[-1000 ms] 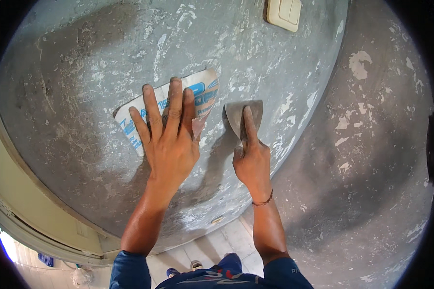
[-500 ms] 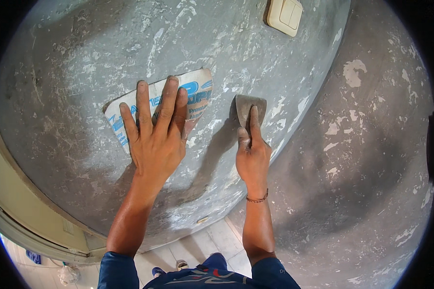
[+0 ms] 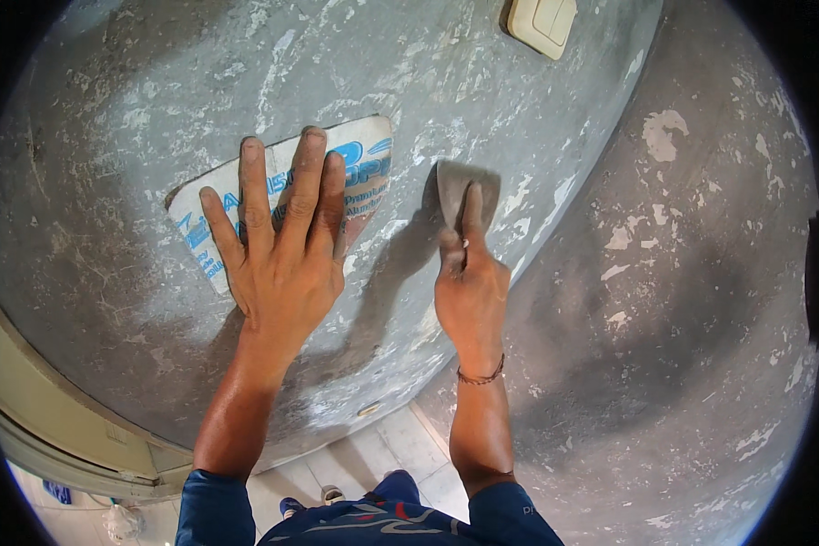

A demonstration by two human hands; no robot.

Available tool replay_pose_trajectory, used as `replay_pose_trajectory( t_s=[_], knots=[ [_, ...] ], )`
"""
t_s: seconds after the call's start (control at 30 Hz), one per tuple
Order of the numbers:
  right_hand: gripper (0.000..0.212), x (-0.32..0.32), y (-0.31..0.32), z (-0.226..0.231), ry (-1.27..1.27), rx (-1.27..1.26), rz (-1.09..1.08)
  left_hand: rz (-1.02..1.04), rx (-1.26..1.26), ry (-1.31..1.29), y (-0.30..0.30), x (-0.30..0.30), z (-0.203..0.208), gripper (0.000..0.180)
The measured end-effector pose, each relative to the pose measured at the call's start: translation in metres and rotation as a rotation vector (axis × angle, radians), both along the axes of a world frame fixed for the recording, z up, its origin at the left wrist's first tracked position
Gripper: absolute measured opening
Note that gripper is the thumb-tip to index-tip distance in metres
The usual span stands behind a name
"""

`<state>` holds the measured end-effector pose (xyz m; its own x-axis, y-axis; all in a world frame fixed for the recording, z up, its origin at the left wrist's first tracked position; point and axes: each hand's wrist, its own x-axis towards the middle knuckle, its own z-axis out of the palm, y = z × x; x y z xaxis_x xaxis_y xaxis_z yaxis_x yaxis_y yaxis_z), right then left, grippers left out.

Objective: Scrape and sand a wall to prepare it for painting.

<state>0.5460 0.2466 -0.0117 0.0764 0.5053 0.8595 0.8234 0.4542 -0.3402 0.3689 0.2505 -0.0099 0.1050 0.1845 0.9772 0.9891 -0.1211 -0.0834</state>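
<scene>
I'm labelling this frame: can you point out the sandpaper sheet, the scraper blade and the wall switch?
sandpaper sheet [image 3: 370, 153], head view, its bare upper right corner.
scraper blade [image 3: 453, 180], head view, flat of blade.
wall switch [image 3: 543, 22], head view, middle of its plate.

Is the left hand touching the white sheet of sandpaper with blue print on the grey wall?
Touching. The head view shows the left hand spread flat on the white blue-printed sandpaper sheet, fingers overlapping it with no gap.

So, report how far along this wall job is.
Done: white filler patches streak the grey wall. In hand: the left hand presses a sandpaper sheet flat on the wall while the right hand works a scraper. Left: rough, patchy areas all around, right of the corner too.
</scene>
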Motion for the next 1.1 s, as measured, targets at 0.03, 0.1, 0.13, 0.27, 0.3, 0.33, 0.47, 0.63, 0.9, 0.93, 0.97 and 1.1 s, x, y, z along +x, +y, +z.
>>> replay_pose_trajectory(
  t_s=[0.03,0.1,0.13,0.27,0.3,0.33,0.47,0.63,0.9,0.93,0.97,1.1],
  knots=[
    [0.054,0.0,0.0,0.002,0.001,-0.001,0.016,0.007,0.021,-0.002,0.001,0.0,-0.001,0.045],
    [0.054,-0.004,0.0,0.007,0.02,-0.009,0.018,0.043,0.008,0.009,0.0,0.0,-0.001,0.045],
    [0.054,-0.006,-0.002,0.008,0.043,-0.013,0.014,0.073,-0.001,0.024,-0.001,-0.001,0.0,0.044],
    [0.054,0.0,-0.003,-0.002,-0.057,0.014,-0.006,-0.005,-0.017,-0.015,-0.005,0.003,0.002,0.04],
    [0.054,-0.001,0.0,0.003,-0.059,0.03,-0.014,-0.02,-0.003,-0.022,-0.004,0.002,0.003,0.039],
    [0.054,-0.001,0.0,0.005,-0.061,0.037,-0.018,-0.032,0.0,-0.029,-0.006,0.002,0.003,0.038],
    [0.053,-0.008,-0.009,0.003,-0.046,-0.026,-0.03,-0.08,-0.009,-0.05,-0.004,0.001,0.003,0.04],
    [0.046,-0.016,-0.012,0.005,0.118,-0.128,-0.007,-0.097,-0.039,-0.061,-0.008,0.003,0.005,0.041],
    [0.053,-0.011,-0.01,0.002,-0.006,0.008,-0.02,-0.141,-0.053,-0.065,-0.012,0.002,0.004,0.041],
    [0.053,-0.01,-0.009,0.001,-0.034,0.026,-0.021,-0.138,-0.04,-0.063,-0.01,0.002,0.002,0.04],
    [0.053,-0.012,-0.007,0.001,-0.034,0.029,-0.017,-0.135,-0.028,-0.061,-0.008,0.003,0.001,0.04],
    [0.053,-0.012,-0.011,0.005,-0.026,-0.043,-0.029,-0.081,-0.01,-0.047,-0.004,0.002,0.001,0.04]
  ],
)
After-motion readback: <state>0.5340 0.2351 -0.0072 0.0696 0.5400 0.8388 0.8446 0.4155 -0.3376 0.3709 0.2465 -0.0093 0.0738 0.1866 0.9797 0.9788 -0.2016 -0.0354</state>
